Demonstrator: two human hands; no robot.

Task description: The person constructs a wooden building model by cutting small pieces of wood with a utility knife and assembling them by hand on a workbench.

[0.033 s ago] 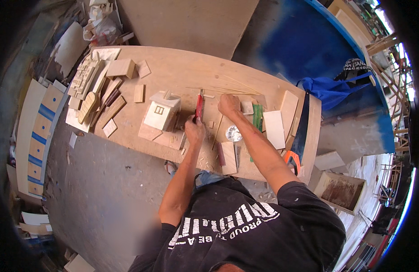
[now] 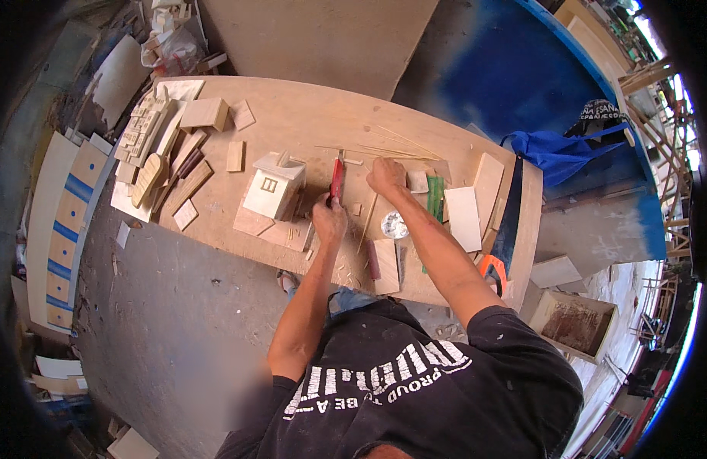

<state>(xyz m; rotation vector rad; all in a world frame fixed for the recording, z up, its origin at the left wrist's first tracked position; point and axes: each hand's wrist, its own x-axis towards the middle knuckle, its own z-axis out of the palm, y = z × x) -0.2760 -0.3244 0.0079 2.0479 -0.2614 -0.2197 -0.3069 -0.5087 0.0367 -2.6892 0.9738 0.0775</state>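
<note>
My left hand (image 2: 327, 216) is closed on a red utility knife (image 2: 337, 174), left of my right hand. My right hand (image 2: 386, 179) has its fingers curled beside thin wooden sticks (image 2: 403, 155); what they hold is too small to make out. A small wooden model house (image 2: 261, 195) sits on a board to the left. Near my right forearm are a foil-like round dish (image 2: 393, 225), a green strip (image 2: 435, 195) and pale wooden panels (image 2: 462, 218).
The curved wooden tabletop (image 2: 292, 115) carries stacked wood pieces (image 2: 151, 138) at left and an orange-handled saw (image 2: 492, 271) at right. A blue bag (image 2: 552, 149) lies beyond its right end, an open box (image 2: 571, 325) below right, a blue-striped panel (image 2: 70, 229) at far left.
</note>
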